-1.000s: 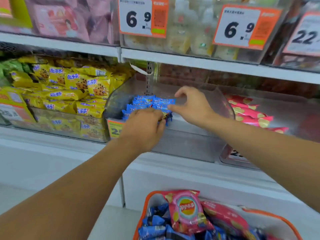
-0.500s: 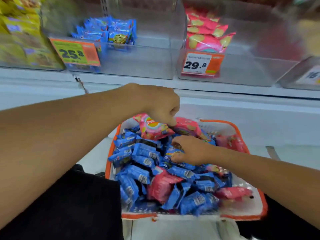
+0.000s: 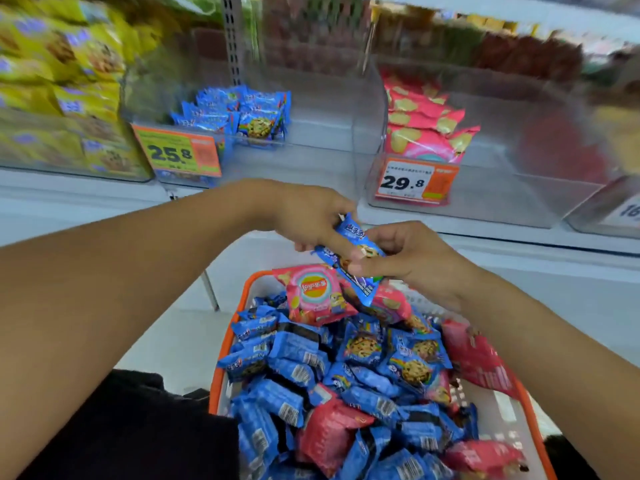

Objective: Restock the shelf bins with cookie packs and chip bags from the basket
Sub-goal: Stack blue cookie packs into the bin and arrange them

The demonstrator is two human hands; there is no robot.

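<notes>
An orange-rimmed white basket (image 3: 504,415) below me holds several blue cookie packs (image 3: 298,365) and pink chip bags (image 3: 313,294). Above its far end, my left hand (image 3: 304,216) and my right hand (image 3: 412,261) both grip blue cookie packs (image 3: 353,237) held together between them. On the shelf, a clear bin (image 3: 329,147) tagged 25.8 holds a few blue cookie packs (image 3: 239,114) at its left. The clear bin (image 3: 491,188) to its right, tagged 29.8, holds pink chip bags (image 3: 422,129).
A bin of yellow cookie packs (image 3: 62,98) fills the shelf at far left. Another clear bin (image 3: 613,209) with a price tag sits at far right. The white shelf ledge (image 3: 519,240) runs just behind the basket. Dark clothing (image 3: 131,431) is at bottom left.
Both hands left the shelf bin, dropped into the basket, and have now risen above it holding blue cookie packs. The view tilted down, then slightly back up.
</notes>
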